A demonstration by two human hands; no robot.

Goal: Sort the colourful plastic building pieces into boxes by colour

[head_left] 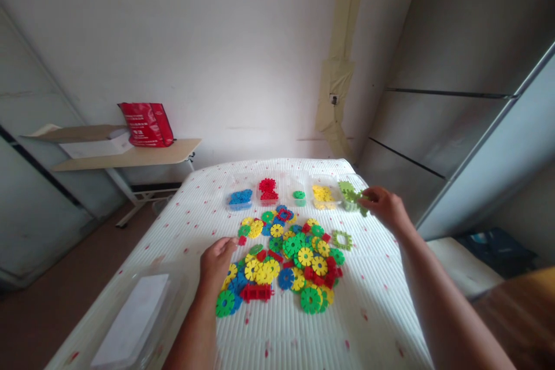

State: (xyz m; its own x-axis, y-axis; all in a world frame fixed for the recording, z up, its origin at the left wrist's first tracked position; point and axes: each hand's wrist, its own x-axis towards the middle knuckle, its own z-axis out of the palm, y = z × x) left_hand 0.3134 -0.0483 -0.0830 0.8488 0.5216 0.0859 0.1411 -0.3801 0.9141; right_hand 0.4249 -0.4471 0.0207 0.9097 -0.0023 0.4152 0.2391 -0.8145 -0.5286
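My right hand [384, 206], at the far right of the row of boxes, is closed on a light green notched plastic piece [363, 206]. It holds the piece at the edge of a clear box [349, 206] of light green pieces. At the left side of a mixed pile, my left hand [217, 260] has its fingers drawn together; what they hold, if anything, is hidden. Just beyond its fingertips is a small red piece [242, 240]; contact is unclear. The pile has yellow discs [267, 272], green discs [311, 299], blue discs [286, 278] and red connectors [256, 293].
Behind the pile, clear boxes hold blue pieces [240, 197], red pieces [268, 189], green pieces [299, 195] and yellow pieces [323, 194]. A light green square frame [342, 240] lies right of the pile. A clear lidded container [132, 321] sits front left on the patterned cloth [368, 300].
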